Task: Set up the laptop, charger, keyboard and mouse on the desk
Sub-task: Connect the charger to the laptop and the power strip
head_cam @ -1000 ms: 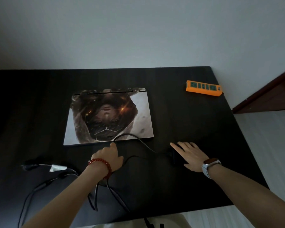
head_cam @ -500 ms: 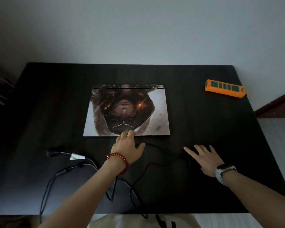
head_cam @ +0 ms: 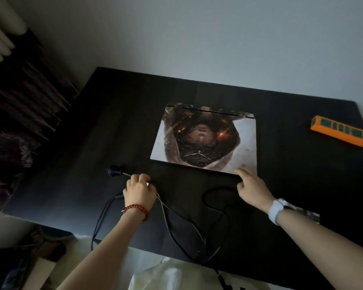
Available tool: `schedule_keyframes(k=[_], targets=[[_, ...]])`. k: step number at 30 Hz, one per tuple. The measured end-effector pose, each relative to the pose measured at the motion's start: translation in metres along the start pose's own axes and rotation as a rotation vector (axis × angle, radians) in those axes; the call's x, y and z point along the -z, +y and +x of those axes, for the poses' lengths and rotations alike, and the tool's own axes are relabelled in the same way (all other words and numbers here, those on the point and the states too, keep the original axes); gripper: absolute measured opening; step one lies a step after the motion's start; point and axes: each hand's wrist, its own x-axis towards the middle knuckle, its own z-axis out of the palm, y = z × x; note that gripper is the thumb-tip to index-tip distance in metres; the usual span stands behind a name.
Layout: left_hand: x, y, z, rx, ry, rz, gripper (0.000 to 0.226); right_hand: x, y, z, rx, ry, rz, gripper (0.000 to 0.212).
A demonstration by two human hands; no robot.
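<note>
Single head-worn wide-angle view, looking forward and steeply down from above the near edge of the desk [head_cam: 113, 122], tilted clockwise; both forearms enter from below, and the wall [head_cam: 218, 38] fills the upper frame.

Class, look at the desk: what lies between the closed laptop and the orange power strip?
In the head view, nothing: only bare dark desk lies between the closed laptop and the orange power strip. The cables lie nearer the person.
</note>
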Motion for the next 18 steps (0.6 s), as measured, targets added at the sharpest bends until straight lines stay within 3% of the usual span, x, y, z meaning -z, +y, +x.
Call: schedule_keyframes(k=[3, 6, 9, 12, 14, 18], targets=[[0.005, -0.047, -0.001, 0.108, -0.019, 0.073, 0.041, 0.001, -0.054, 0.015, 0.118, -0.102, 0.145, 0.042], [0.006, -0.089, -0.005, 0.187, -0.067, 0.203, 0.050, -0.010, -0.105, 0.022, 0.275, -0.308, 0.080, 0.039], [0.008, -0.119, 0.000, 0.214, -0.097, 0.220, 0.036, -0.031, -0.147, 0.027, 0.355, -0.424, -0.004, 0.040], [0.013, -0.131, 0.008, 0.211, -0.105, 0.083, 0.022, -0.055, -0.168, 0.034, 0.366, -0.464, -0.093, 0.043], [0.017, -0.136, 0.010, 0.233, -0.103, 0.002, 0.028, -0.071, -0.172, 0.036, 0.332, -0.471, -0.150, 0.043], [0.018, -0.156, 0.006, 0.244, -0.201, 0.035, 0.023, -0.098, -0.180, 0.034, 0.348, -0.415, -0.245, 0.043]])
